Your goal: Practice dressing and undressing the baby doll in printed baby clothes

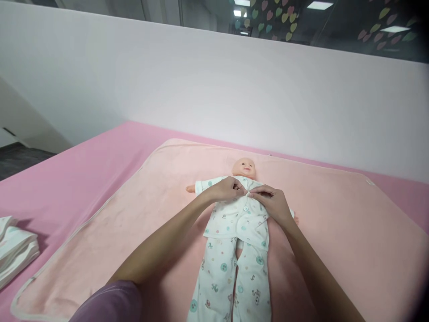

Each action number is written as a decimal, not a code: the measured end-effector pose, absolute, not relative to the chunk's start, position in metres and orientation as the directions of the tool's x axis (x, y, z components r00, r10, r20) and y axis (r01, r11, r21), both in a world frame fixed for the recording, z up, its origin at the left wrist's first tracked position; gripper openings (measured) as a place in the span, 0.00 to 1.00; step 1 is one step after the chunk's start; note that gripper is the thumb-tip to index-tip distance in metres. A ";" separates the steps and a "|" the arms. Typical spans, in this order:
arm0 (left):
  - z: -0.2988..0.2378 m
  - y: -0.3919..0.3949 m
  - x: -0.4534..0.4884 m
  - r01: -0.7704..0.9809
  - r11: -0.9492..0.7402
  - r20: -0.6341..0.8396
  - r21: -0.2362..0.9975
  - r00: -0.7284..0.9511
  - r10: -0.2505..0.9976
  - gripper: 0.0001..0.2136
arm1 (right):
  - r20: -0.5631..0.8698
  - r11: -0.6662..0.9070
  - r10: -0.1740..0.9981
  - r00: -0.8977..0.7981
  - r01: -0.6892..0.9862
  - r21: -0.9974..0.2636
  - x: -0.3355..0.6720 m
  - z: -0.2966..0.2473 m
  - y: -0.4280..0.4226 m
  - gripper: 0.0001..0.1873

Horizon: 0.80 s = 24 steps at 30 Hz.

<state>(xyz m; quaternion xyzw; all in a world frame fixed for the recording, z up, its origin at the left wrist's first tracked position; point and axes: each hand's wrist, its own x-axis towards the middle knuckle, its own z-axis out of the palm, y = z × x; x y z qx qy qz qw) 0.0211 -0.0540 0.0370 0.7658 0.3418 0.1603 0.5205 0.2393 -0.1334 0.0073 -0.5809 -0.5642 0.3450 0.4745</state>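
A baby doll (pixel 245 167) lies on its back, dressed in a white printed pajama top (pixel 228 220) and matching pants (pixel 219 273). At the upper chest, my left hand (pixel 231 188) pinches the front edge of the top. My right hand (pixel 271 201) pinches the same front opening from the other side, and the fingertips of both hands nearly meet. The button between them is mostly hidden by my fingers. Lower on the front, another button (pixel 246 209) shows. The doll's arms stretch out to both sides, with its left-side hand (pixel 190 188) poking from the sleeve.
Beneath the doll spreads a peach blanket (pixel 134 250) with a pale edge, over a pink surface (pixel 100 147). Folded white cloth (pixel 16 246) sits at the far left. Behind rises a white wall (pixel 214 89), with dark glass bearing heart-shaped stickers (pixel 278 15) above.
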 end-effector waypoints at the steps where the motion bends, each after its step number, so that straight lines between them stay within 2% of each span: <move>1: 0.036 -0.054 0.021 0.355 -0.224 -0.109 0.907 0.714 0.692 0.15 | 0.136 0.090 0.983 0.127 0.314 -0.945 0.239 0.006 -0.134 0.14; 4: 0.034 -0.051 0.021 0.345 -0.212 -0.111 0.914 0.716 0.689 0.16 | 0.187 0.143 0.977 0.102 0.338 -0.930 0.237 0.005 -0.137 0.12; 8: 0.034 -0.048 0.019 0.341 -0.174 -0.137 0.924 0.719 0.682 0.16 | 0.301 0.255 0.954 0.020 0.481 -0.839 0.234 0.012 -0.142 0.09; 13: 0.038 -0.050 0.016 0.346 -0.164 -0.145 0.924 0.714 0.685 0.17 | 0.338 0.294 0.941 -0.015 0.532 -0.794 0.234 0.014 -0.143 0.11; 16: 0.037 -0.051 0.017 0.320 -0.156 -0.128 0.935 0.712 0.691 0.17 | 0.314 0.255 0.949 0.037 0.497 -0.830 0.232 0.010 -0.142 0.14; 21: 0.031 -0.050 0.020 0.283 -0.100 -0.135 0.954 0.702 0.699 0.16 | 0.336 0.208 0.913 0.231 0.445 -0.871 0.224 0.005 -0.143 0.17; 24: 0.035 -0.052 0.020 0.294 -0.081 -0.149 0.952 0.680 0.718 0.14 | 0.369 0.222 0.895 0.250 0.468 -0.855 0.220 0.005 -0.147 0.15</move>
